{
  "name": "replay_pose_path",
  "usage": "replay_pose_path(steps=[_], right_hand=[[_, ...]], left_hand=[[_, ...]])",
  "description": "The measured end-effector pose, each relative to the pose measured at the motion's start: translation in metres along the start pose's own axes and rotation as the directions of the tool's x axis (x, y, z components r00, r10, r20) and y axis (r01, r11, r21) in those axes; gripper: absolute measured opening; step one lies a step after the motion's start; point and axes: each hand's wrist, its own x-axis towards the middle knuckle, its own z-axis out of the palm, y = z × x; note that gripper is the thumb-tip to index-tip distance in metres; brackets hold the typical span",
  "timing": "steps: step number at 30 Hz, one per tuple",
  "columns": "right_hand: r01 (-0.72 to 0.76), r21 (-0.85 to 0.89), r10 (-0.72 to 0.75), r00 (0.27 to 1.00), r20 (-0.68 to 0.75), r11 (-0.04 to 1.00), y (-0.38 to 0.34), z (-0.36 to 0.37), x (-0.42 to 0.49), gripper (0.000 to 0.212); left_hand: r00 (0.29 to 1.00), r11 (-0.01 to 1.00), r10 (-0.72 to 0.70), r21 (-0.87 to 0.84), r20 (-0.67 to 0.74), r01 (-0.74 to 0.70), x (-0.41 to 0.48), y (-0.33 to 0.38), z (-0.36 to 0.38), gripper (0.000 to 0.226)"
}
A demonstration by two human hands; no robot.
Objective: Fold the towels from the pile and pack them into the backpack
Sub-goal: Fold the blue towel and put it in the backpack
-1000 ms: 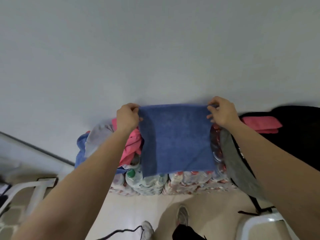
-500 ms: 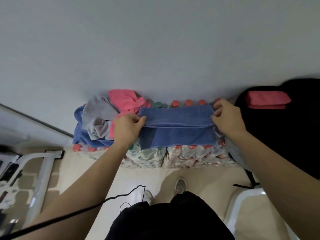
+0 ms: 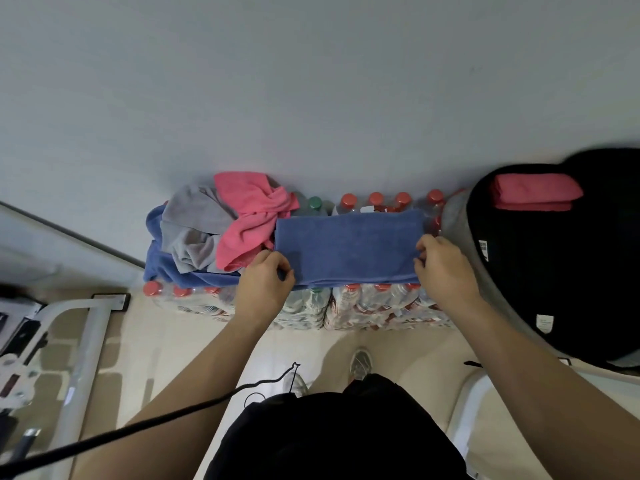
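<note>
A blue towel (image 3: 349, 247), folded into a flat rectangle, lies on top of the packs of water bottles (image 3: 363, 306). My left hand (image 3: 265, 282) pinches its near left corner and my right hand (image 3: 441, 268) pinches its near right corner. To the left sits the pile of loose towels (image 3: 214, 233): pink, grey and blue ones heaped together. The black backpack (image 3: 554, 265) stands open at the right, with a folded pink towel (image 3: 535, 192) resting inside near its top.
A plain wall rises right behind the bottles. A white metal frame (image 3: 79, 341) stands on the tiled floor at the left, a white chair edge (image 3: 464, 403) at the lower right. A black cable (image 3: 173, 417) crosses my left arm. My shoes show below.
The blue towel, held up in the air a second ago, has come down onto the bottles and been folded in half toward me. Both hands moved to its near edge.
</note>
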Motion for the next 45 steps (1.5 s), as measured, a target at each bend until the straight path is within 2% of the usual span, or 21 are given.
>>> replay_pose_path(steps=[3, 6, 9, 12, 14, 16, 18, 22, 25, 27, 30, 33, 36, 39, 41, 43, 45], right_hand=[[0.021, -0.076, -0.018, 0.999, 0.045, 0.997, -0.002, 0.008, -0.005, 0.019], [0.076, -0.278, -0.059, 0.996, 0.071, 0.958, -0.003, 0.015, -0.013, 0.017], [0.121, -0.406, -0.135, 0.991, -0.007, 0.906, -0.013, 0.015, -0.015, 0.015], [0.257, -0.334, -0.277, 0.961, -0.014, 0.907, -0.026, 0.021, 0.003, 0.029], [0.345, -0.245, -0.341, 0.938, 0.060, 0.906, -0.034, 0.032, 0.018, 0.049], [0.384, -0.219, -0.353, 0.920, 0.169, 0.897, -0.039, 0.045, 0.033, 0.066], [0.409, -0.254, -0.359, 0.907, 0.221, 0.877, -0.035, 0.056, 0.043, 0.071], [0.402, -0.278, -0.352, 0.911, 0.213, 0.872, -0.019, 0.069, 0.049, 0.074], [0.364, -0.270, -0.316, 0.926, 0.204, 0.891, -0.018, 0.071, 0.048, 0.075], [0.366, -0.271, -0.310, 0.923, 0.226, 0.890, -0.020, 0.069, 0.047, 0.077], [0.417, -0.276, -0.367, 0.905, 0.216, 0.866, -0.019, 0.057, 0.053, 0.080], [0.530, -0.279, -0.473, 0.845, 0.250, 0.801, -0.017, 0.043, 0.063, 0.080], [0.603, -0.241, -0.517, 0.787, 0.336, 0.761, -0.017, 0.038, 0.069, 0.083], [0.604, -0.229, -0.500, 0.777, 0.382, 0.763, -0.013, 0.041, 0.069, 0.086], [0.603, -0.227, -0.490, 0.773, 0.403, 0.765, -0.011, 0.042, 0.068, 0.086], [0.602, -0.208, -0.487, 0.768, 0.417, 0.771, -0.011, 0.041, 0.068, 0.089], [0.599, -0.201, -0.481, 0.766, 0.425, 0.775, -0.013, 0.041, 0.068, 0.093]], left_hand=[[0.999, 0.997, -0.008, 0.080, 0.037, 0.005, -0.004, -0.005, 0.009, 0.008], [0.998, 0.965, 0.015, 0.259, 0.061, -0.030, -0.007, -0.005, 0.014, 0.004], [0.989, 0.901, 0.124, 0.409, 0.077, -0.145, 0.002, 0.003, 0.011, 0.007], [0.954, 0.890, 0.292, 0.346, 0.066, -0.296, 0.023, 0.017, 0.018, 0.012], [0.935, 0.881, 0.340, 0.312, 0.105, -0.355, 0.040, 0.030, 0.031, 0.035], [0.941, 0.898, 0.270, 0.300, 0.205, -0.323, 0.051, 0.037, 0.047, 0.060], [0.939, 0.903, 0.189, 0.324, 0.289, -0.282, 0.056, 0.033, 0.063, 0.072], [0.949, 0.915, 0.168, 0.316, 0.267, -0.251, 0.056, 0.014, 0.077, 0.081], [0.959, 0.941, 0.157, 0.259, 0.237, -0.218, 0.057, 0.018, 0.077, 0.078], [0.962, 0.962, 0.126, 0.209, 0.240, -0.178, 0.061, 0.024, 0.073, 0.068], [0.965, 0.950, 0.161, 0.234, 0.208, -0.209, 0.073, 0.030, 0.062, 0.061], [0.962, 0.862, 0.231, 0.428, 0.148, -0.272, 0.087, 0.038, 0.051, 0.046], [0.966, 0.763, 0.128, 0.599, 0.227, -0.242, 0.094, 0.051, 0.035, 0.043], [0.958, 0.644, 0.055, 0.723, 0.282, -0.250, 0.101, 0.057, 0.026, 0.032], [0.944, 0.603, 0.035, 0.746, 0.328, -0.282, 0.106, 0.060, 0.020, 0.029], [0.928, 0.631, -0.003, 0.721, 0.372, -0.287, 0.111, 0.062, 0.011, 0.029], [0.934, 0.738, -0.029, 0.637, 0.357, -0.221, 0.115, 0.062, -0.002, 0.027]])
